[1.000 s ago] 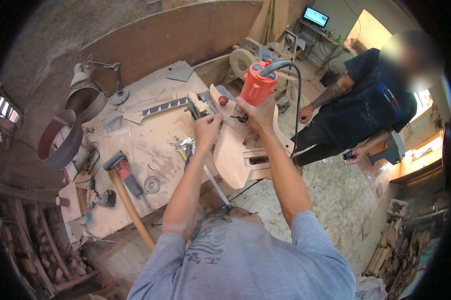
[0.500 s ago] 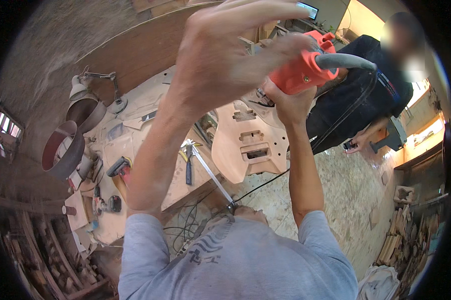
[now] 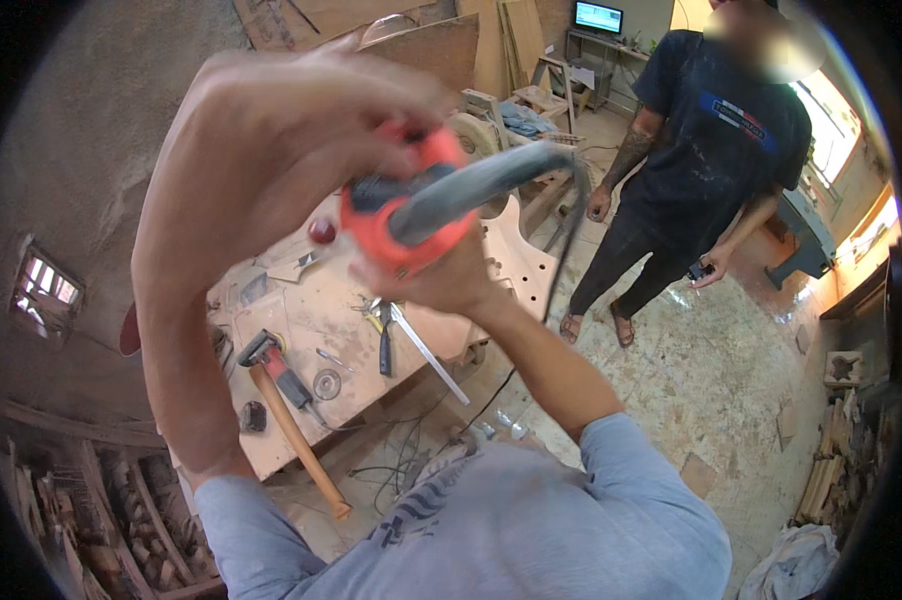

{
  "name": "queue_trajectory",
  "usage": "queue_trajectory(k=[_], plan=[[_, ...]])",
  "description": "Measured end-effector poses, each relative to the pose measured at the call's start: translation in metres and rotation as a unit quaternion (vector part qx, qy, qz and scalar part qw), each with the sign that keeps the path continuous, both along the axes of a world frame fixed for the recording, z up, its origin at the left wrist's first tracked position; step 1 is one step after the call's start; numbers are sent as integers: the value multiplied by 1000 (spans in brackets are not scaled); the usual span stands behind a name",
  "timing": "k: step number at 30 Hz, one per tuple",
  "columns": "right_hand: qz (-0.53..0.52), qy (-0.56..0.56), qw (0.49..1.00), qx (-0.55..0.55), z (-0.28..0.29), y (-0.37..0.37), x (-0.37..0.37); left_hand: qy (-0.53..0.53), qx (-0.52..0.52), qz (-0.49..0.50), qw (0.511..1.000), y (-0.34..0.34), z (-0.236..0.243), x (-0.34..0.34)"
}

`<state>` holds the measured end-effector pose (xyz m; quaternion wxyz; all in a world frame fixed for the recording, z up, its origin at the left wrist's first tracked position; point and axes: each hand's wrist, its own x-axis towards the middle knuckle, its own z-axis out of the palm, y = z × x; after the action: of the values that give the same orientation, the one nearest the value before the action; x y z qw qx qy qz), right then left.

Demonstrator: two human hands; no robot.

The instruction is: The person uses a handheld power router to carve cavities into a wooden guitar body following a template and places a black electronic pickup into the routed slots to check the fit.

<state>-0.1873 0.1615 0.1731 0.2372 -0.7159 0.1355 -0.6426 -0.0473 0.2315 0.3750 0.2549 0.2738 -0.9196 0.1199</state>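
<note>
The right hand (image 3: 449, 284) grips the router (image 3: 363, 222), partly hiding the guitar (image 3: 519, 264), left hand (image 3: 306, 120) half-curled beside the router, hold unclear, sander (image 3: 287, 382) near left, person (image 3: 711, 170) far right.

Mottled floor (image 3: 711, 400), apparently rough brown wall (image 3: 81, 170)

One left hand (image 3: 306, 118), one right hand (image 3: 439, 288) and one orange power tool (image 3: 431, 246) are counted.
One workbench (image 3: 316, 318), one angle grinder (image 3: 291, 386), one round disc (image 3: 327, 383), one caliper (image 3: 428, 352), one guitar body (image 3: 521, 262) and one wooden pole (image 3: 299, 445) are seen; one co-worker (image 3: 711, 140), one lit monitor (image 3: 598, 18), one barred window (image 3: 47, 290) and one hollow block (image 3: 844, 369) are also counted.
</note>
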Motion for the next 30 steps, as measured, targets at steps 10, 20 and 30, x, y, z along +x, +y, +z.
queue_trajectory(k=[10,20,30], plan=[[244,42,944,217,-42,91,55,34,131,130,982,63,-45,61],[250,71,877,404,-149,50,183,209,58,372,902,192,-123,180],[151,13,677,720,-310,-43,254,651,107,629,412,428,-375,235]])
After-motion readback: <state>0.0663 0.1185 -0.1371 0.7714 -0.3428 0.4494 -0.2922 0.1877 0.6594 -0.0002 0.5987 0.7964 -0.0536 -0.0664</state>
